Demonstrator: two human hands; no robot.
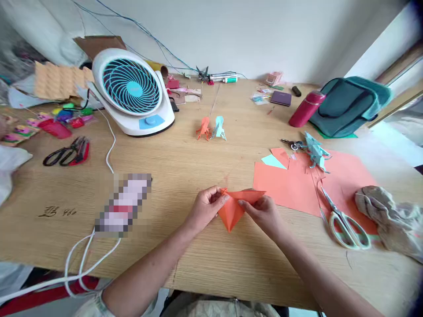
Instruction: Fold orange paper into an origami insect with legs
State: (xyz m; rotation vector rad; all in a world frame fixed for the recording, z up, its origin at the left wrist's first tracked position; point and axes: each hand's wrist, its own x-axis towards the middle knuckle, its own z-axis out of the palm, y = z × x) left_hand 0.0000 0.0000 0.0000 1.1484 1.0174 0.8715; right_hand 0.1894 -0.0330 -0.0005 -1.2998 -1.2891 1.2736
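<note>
Both forearms reach forward and inward from the person's sides, bare along their visible length, the left forearm [152, 264] and the right forearm [307, 259] slanting toward each other. The left hand [206, 207] and right hand [266, 215] sit nearly level, close together yet not touching. I see the left thumb [220, 202] pressed toward a bent forefinger; the right thumb [246, 207] points across at its partner, with the fingers behind it curled and partly hidden. Both wrists look fairly straight.
</note>
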